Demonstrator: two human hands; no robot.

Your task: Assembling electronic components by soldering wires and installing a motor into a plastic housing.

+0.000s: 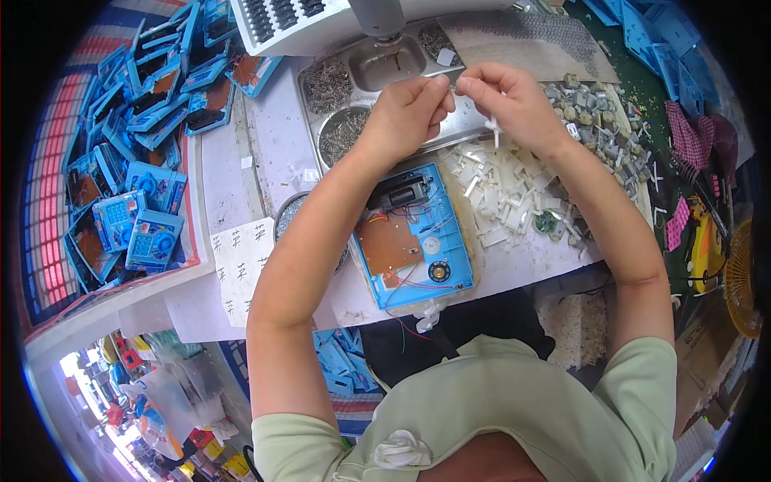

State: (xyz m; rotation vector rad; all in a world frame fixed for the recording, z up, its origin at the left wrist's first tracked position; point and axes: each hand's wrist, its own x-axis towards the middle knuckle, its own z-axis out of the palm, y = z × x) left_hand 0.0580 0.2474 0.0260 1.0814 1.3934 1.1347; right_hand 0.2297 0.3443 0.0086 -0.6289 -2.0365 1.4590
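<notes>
My left hand [409, 116] and my right hand [510, 108] meet over the metal tray [450, 138], fingertips pinched close together. Whatever the left fingertips hold is too small to make out. A white cross-shaped plastic piece [495, 128] sticks out below my right hand's curled fingers. Nearer me, an opened blue plastic casing [450, 241] lies on the table. Inside it are a brown circuit board [389, 247], a round speaker [439, 271], a black holder [401, 195] and thin loose wires. Small metal parts, seemingly screws [341, 135], fill several tray compartments.
Above the tray hangs a grey tool [377, 18] with a thin bit. White plastic pieces [506, 189] and small gearbox-like parts [594, 120] are heaped at the right. Blue casings [152, 104] pile up at the left. A paper sheet with handwriting [241, 273] lies by my left forearm.
</notes>
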